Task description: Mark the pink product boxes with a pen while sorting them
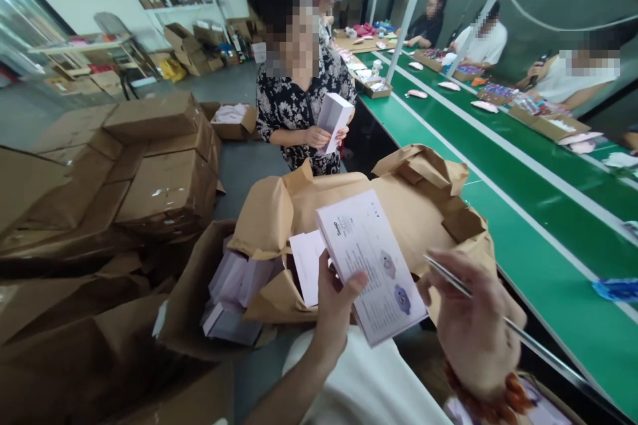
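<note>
A thin, pale retail box [371, 265] with printed text and two small pictures of a purple device is gripped in my left hand [336, 305], thumb across its printed face. Close to the box's right edge, my right hand [476, 325] has its fingers closed around a slim metal rod [541, 348]. Its fingertips are at the box's corner; whether they press on it I cannot tell. Behind the held box, another pale box [305, 262] rests against brown wrapping paper [343, 189] in an opened carton.
Pale boxes [239, 279] fill a carton at left, beside stacked brown cartons [159, 186]. A person [304, 99] facing me holds a pale box [335, 118]. A green conveyor belt [528, 239] with pink items runs along the right, where other people sit.
</note>
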